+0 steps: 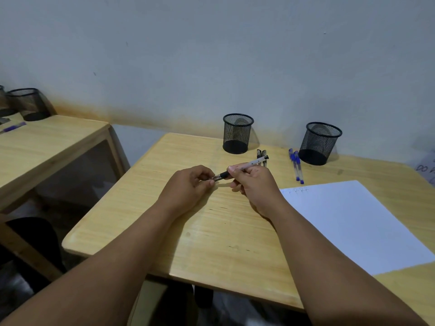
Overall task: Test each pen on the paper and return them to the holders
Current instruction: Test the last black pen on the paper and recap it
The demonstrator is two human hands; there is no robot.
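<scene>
My right hand [253, 182] grips a black-ended pen [250, 164] by its barrel over the middle of the wooden table [183, 231]. My left hand [190, 184] pinches the cap [215, 178] at the pen's near end. Two black pens [261, 156] lie behind my right hand. Several blue pens [296, 167] lie beside the right mesh holder [320, 143]. The left mesh holder [237, 133] stands near the wall and looks empty. A white paper [353, 222] with faint scribbles at its top left corner lies to the right.
A second wooden table [47, 142] stands at the left with another mesh holder [28, 104] and a blue pen [14, 127]. A gap separates the two tables. A sheet with handwriting [427, 168] shows at the right edge.
</scene>
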